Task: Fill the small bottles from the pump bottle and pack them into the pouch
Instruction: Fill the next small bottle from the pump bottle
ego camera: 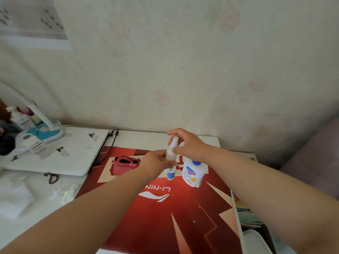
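Left hand [157, 162] is gripping the lower body of a small bottle [171, 153], fingers curled round it and clamped shut. The bottle is being held roughly upright, tilted slightly, above the red mat [165, 217].

Right hand [187, 145] is working at the top of the same bottle. Thumb and forefinger are curving round its cap from the right; the remaining fingers are lying loosely bent. Blur is preventing a finding on how tightly they are closing on the cap.

The bottle is thus sitting between both hands, base in the left, top at the right.

A second small bottle [171, 176], carrying a blue label, is showing directly beneath the left hand. Whether that hand is touching it cannot be determined.

The pump bottle [194, 173], white with a blue top, is standing on the mat just right of the second bottle, below the right wrist.

The red pouch [124, 165] is lying on the mat to the left of the left hand, apart from it.

A white laptop [64, 154] and a teal lamp [44, 132] are sitting further left.
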The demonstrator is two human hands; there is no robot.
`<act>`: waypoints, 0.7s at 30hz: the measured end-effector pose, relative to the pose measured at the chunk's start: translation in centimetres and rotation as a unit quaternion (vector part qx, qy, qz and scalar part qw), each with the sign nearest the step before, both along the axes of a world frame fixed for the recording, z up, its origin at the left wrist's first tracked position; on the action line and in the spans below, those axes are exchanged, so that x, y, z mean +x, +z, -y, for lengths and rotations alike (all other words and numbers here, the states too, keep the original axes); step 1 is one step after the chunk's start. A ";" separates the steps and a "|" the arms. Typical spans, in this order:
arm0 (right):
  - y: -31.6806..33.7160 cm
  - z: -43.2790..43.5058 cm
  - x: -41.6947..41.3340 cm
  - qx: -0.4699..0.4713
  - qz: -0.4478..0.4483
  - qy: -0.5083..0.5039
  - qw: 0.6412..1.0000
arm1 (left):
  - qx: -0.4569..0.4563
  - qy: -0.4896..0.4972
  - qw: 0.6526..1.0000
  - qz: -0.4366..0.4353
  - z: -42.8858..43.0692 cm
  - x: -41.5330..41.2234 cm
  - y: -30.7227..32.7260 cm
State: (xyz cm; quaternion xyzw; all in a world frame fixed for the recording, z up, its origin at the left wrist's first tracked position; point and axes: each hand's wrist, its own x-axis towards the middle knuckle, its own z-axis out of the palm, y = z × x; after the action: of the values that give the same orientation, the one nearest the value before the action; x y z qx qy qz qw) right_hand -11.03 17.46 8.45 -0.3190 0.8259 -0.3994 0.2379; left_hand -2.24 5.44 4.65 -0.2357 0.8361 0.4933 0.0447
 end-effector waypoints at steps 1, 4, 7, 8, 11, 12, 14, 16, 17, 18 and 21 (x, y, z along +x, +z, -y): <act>0.1 0.0 0.0 -0.004 0.009 0.006 1.000 | 0.005 0.001 1.000 -0.001 0.0 0.0 0.0; 0.1 0.1 0.0 -0.001 0.005 0.009 1.000 | 0.016 0.005 1.000 -0.005 0.2 0.2 -0.2; -0.1 0.2 0.0 0.018 -0.020 -0.003 1.000 | 0.022 0.008 1.000 -0.009 0.3 0.3 -0.2; -0.1 0.3 0.0 0.015 -0.021 -0.005 1.000 | 0.022 0.007 1.000 -0.009 0.4 0.3 -0.2; 0.0 0.4 -0.1 -0.009 0.001 -0.002 1.000 | 0.017 0.005 1.000 -0.010 0.4 0.2 0.0; 0.0 0.4 -0.1 -0.013 0.009 0.003 1.000 | 0.017 0.005 1.000 -0.009 0.5 0.2 0.1; 0.1 0.4 0.0 -0.008 0.011 0.012 1.000 | 0.019 0.007 1.000 -0.008 0.6 0.2 0.2; 0.2 0.5 0.1 0.011 -0.013 0.012 1.000 | 0.011 0.006 1.000 -0.008 0.6 0.2 0.3; 0.2 0.5 0.2 0.015 -0.025 0.008 1.000 | 0.008 0.005 1.000 -0.009 0.6 0.2 0.3; 0.1 0.5 0.2 0.012 -0.030 0.003 0.999 | 0.008 0.004 1.000 -0.010 0.5 0.2 0.4; 0.0 0.5 0.1 -0.009 -0.014 0.000 1.000 | 0.019 0.005 1.000 -0.013 0.5 0.2 0.5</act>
State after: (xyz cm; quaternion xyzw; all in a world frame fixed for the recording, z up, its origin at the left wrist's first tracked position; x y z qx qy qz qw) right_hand -10.90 16.98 8.40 -0.3267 0.8256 -0.4024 0.2230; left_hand -2.08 4.95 5.14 -0.2331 0.8260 0.5120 0.0360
